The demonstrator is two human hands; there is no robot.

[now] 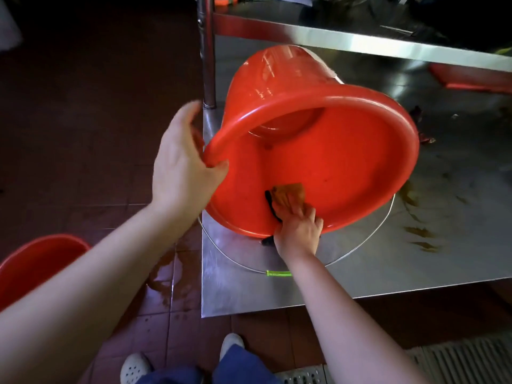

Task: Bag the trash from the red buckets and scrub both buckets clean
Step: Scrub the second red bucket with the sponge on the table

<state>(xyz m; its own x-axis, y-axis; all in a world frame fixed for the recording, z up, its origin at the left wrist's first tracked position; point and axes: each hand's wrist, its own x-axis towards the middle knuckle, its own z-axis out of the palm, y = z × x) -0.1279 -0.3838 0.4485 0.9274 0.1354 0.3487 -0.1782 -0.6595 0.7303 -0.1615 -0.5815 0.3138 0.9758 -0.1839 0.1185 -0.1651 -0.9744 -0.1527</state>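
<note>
bucket: red plastic bucket (332, 151), smooth and glossy, round with a rolled rim, is lying tipped on its side on the table, mouth facing the person. Inside wall is looking wet, with a few dark specks.
left hand: left hand (182, 167) is clamping the rim at 9 o'clock of the mouth, thumb hooked inside, fingers wrapping the outside.
right hand: right hand (299, 231) is gripping a sponge and pressing it onto the inside wall at 6 o'clock of the mouth.
sponge: sponge (289, 194) is showing a soft orange-brown face and a dark rough edge, and is lying flat on the plastic.
handle: thin wire handle (278, 273) with a green sleeve is lying slack on the tabletop, looping round the right wrist.
table: steel table (415, 273), brushed and reflective, is carrying brown smears (418, 234) at 4 o'clock of the bucket and dark scraps (424, 134) at 3 o'clock.
post: round steel post (207, 51) is standing just behind the bucket at 11 o'clock, holding up an upper shelf (360, 41).
tray: flat red tray (471, 77) is sitting at 2 o'clock, under the shelf.
second bucket: another red bucket (36, 261) is standing on the floor at 8 o'clock, partly hidden by the left forearm.
floor: dark tiles are holding a brown puddle (166, 275) beside the table edge; a ribbed metal grate (471, 358) is lying at 5 o'clock.
</note>
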